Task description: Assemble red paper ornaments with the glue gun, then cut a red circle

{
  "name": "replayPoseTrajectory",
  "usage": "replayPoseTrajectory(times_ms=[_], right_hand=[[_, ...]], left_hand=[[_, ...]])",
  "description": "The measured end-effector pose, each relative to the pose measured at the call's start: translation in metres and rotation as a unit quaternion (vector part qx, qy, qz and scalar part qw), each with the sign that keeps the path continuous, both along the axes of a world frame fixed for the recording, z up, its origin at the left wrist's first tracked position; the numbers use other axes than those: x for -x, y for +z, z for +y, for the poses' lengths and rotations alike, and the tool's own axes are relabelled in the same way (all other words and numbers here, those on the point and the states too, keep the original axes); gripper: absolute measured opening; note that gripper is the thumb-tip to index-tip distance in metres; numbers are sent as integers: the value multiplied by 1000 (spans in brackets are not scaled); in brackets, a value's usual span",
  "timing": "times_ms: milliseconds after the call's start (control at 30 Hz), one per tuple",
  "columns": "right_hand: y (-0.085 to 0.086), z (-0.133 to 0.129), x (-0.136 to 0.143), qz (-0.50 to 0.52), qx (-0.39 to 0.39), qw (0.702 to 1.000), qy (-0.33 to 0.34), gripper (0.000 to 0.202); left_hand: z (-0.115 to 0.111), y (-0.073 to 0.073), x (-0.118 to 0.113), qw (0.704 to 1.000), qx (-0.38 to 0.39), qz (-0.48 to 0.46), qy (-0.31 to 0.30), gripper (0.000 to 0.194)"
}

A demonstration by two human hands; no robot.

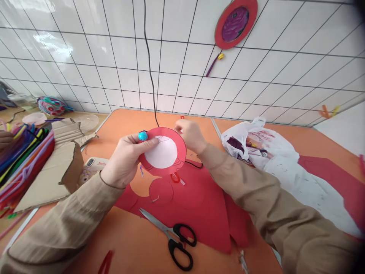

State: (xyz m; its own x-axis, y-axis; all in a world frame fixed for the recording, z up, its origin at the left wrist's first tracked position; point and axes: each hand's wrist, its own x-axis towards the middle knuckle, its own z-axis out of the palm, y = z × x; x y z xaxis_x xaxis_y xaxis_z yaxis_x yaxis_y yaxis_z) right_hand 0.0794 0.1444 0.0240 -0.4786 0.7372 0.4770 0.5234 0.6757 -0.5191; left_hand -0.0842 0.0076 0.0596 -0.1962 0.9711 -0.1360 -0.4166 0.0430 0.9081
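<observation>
Red paper ring (181, 148) with a white round centre (164, 154), thin dark curved lines drawn on the red at bottom right and top; it's up off the table, pinched at its left side by the left hand (124, 158), thumb lapping onto the white, face toward the camera. Shiny blue bell (143, 136) sits at its upper-left rim, just beside the thumb.

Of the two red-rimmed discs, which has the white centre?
The held disc, gripped by the left hand; the wall disc, up against the white tiles, has a purple centre instead.
</observation>
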Motion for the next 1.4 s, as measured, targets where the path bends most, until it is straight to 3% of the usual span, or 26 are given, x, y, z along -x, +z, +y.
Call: replayPoseTrajectory(times_ms=[67,100,167,267,367,567,767,933,1267,1400], right_hand=[[17,-11,-14,54,8,998,-28,35],[25,-20,-20,153,10,988,-34,32],[37,-41,-27,258,-8,966,13,25],[42,-74,-27,221,-67,971,70,24],[35,-91,-22,143,-128,977,88,17],[22,-88,-22,117,-192,971,84,10],[15,-92,-22,114,-159,979,65,8],[11,-93,-22,128,-161,976,63,6],[18,-91,-27,144,-175,974,19,13],[27,-89,-34,175,-89,981,4,10]], left_hand=[[0,-2,-3,1000,-3,-3,5,24],[0,-3,-5,1000,-2,-4,9,24],[0,-5,-8,1000,3,-1,19,25],[-1,-8,-13,1000,6,12,16,25],[-4,-9,-17,1000,9,24,-4,24],[-10,-6,-24,999,-4,22,-42,23],[-14,-8,-25,996,3,-22,-86,19],[-13,-14,-26,994,20,-59,-86,14],[-13,-15,-33,996,25,-50,-72,21],[-12,-17,-31,996,35,-60,-53,20]])
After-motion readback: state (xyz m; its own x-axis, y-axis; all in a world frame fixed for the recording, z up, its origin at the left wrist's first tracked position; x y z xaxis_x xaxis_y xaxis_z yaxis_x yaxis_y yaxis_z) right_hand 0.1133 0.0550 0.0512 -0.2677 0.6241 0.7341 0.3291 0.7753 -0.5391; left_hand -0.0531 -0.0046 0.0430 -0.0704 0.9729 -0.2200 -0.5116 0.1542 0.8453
